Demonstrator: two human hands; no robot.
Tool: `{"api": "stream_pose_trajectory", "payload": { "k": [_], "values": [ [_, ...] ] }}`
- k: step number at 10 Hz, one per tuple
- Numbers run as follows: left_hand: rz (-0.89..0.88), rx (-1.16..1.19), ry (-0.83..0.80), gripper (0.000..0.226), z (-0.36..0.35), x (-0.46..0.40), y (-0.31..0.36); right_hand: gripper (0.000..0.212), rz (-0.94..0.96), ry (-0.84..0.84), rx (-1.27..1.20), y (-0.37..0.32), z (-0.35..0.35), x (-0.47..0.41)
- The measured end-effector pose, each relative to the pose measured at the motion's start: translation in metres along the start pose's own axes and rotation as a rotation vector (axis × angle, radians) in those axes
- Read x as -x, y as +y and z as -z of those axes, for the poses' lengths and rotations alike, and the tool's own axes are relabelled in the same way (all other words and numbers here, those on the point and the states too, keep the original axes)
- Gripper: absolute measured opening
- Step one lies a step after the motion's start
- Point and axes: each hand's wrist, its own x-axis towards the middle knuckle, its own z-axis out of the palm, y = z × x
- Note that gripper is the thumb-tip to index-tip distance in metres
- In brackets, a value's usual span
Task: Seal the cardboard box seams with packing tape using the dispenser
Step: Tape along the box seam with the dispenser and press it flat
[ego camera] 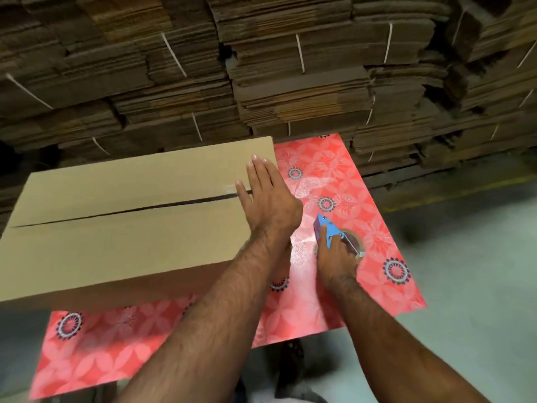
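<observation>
A brown cardboard box (pixel 116 228) stands on a red flowered table (pixel 334 175), its two top flaps closed with a dark open seam (pixel 130 210) running left to right. My left hand (pixel 267 199) lies flat, fingers spread, on the right end of the box top, over the seam's end. A short strip of clear tape shows by the thumb. My right hand (pixel 334 257) grips a blue tape dispenser (pixel 331 232) with a brown roll, low on the table just right of the box.
Tall stacks of flattened cardboard (pixel 290 68), tied with white straps, fill the whole background right behind the table. Grey floor (pixel 479 271) lies to the right and below the table's near edge.
</observation>
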Motion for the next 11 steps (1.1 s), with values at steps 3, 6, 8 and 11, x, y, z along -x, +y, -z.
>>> {"api": "stream_pose_trajectory", "payload": {
  "k": [3, 6, 8, 11],
  "values": [
    [-0.105, 0.022, -0.074, 0.083, 0.012, 0.004, -0.007, 0.073, -0.093, -0.096, -0.054, -0.009, 0.015, 0.009],
    [-0.405, -0.009, -0.075, 0.070, 0.032, 0.028, -0.074, 0.040, 0.495, 0.554, -0.449, -0.109, 0.100, 0.013],
    [-0.380, -0.151, -0.145, 0.064, 0.045, 0.038, -0.137, 0.073, 0.740, 0.055, -0.184, -0.169, 0.076, 0.051],
    [-0.225, -0.163, -0.139, 0.066, 0.068, 0.045, -0.208, 0.078, 0.674, 0.214, 0.401, -0.180, 0.058, 0.060]
  ]
}}
